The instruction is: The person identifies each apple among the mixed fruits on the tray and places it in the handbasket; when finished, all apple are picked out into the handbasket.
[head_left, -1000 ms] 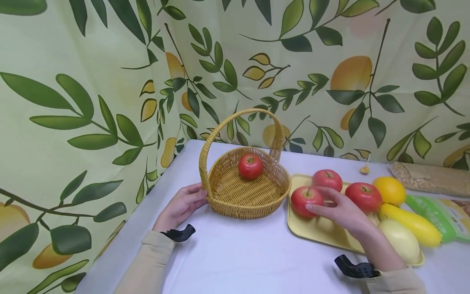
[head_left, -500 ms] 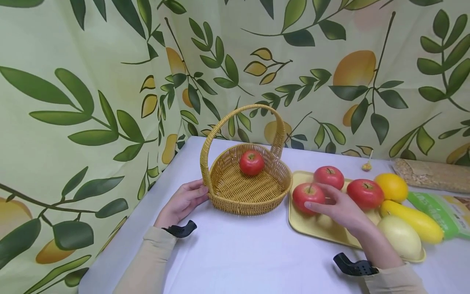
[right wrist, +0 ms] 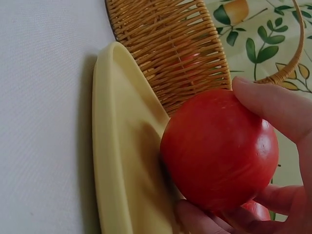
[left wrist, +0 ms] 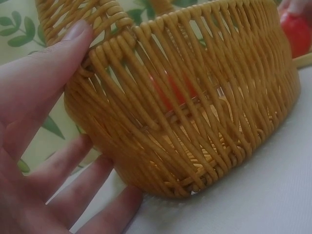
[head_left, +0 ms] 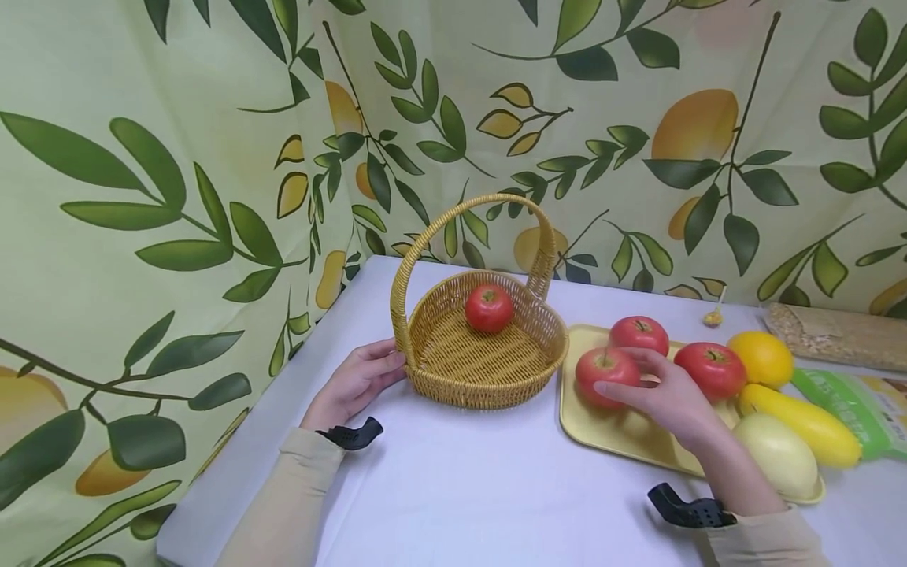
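Note:
In the head view, a wicker basket [head_left: 489,392] with a tall hoop handle stands left of centre, one red apple [head_left: 489,309] inside. My left hand [head_left: 354,383] touches its left side by the handle base. The left wrist view has the thumb [left wrist: 73,39] on the upper weave and extended fingers [left wrist: 80,195] low against the outside. My right hand [head_left: 669,398] grips another red apple [head_left: 605,376], thumb on one side and fingers round the other. That apple is close over the left part of the yellow tray [head_left: 602,437].
Also on the tray are two red apples [head_left: 711,370], an orange [head_left: 760,358], a long yellow fruit or vegetable [head_left: 804,425] and a pale round fruit [head_left: 775,457]. Behind them lie a green packet [head_left: 843,405] and a brown bag [head_left: 843,337]. A patterned cloth [head_left: 602,118] hangs behind the table.
The head view has tilted slightly, so everything sits a little higher. The apple in my right hand has shifted very slightly right over the tray. My left hand stays at the basket.

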The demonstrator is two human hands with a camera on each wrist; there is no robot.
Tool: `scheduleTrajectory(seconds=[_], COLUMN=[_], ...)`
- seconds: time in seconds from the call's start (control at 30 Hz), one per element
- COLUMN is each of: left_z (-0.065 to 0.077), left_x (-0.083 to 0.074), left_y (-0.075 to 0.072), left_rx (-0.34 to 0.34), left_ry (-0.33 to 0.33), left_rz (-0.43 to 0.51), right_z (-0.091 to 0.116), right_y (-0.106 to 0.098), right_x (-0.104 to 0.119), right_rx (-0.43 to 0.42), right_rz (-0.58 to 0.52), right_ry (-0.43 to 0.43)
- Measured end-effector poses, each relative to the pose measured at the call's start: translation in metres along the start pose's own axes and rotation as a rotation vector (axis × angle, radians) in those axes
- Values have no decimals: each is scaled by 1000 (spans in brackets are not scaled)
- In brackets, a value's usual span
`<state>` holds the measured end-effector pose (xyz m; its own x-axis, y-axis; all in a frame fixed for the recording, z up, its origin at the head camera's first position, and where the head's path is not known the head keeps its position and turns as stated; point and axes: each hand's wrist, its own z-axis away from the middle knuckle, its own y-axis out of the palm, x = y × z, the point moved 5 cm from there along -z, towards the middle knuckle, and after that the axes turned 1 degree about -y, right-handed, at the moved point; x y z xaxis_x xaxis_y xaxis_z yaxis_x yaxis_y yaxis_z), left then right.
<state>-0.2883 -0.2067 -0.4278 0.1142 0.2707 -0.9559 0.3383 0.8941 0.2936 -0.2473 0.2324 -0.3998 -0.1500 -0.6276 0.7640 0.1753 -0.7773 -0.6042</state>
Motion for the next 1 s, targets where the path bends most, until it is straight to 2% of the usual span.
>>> scheduleTrajectory(seconds=[0.37, 0.7, 1.0], left_z=[-1, 0, 1], left_x=[-2, 0, 0], left_y=[-1, -1, -1], left_rx=[-4, -8, -26], left_ry=[-16, -21, -28], left_rz=[-19, -14, -22], right_z=[3, 8, 11], right_y=[1, -6, -9], right_x=[0, 4, 9], right_rx=[10, 38, 64], right_rz=[-35, -77, -76], right_ry=[16, -19, 12])
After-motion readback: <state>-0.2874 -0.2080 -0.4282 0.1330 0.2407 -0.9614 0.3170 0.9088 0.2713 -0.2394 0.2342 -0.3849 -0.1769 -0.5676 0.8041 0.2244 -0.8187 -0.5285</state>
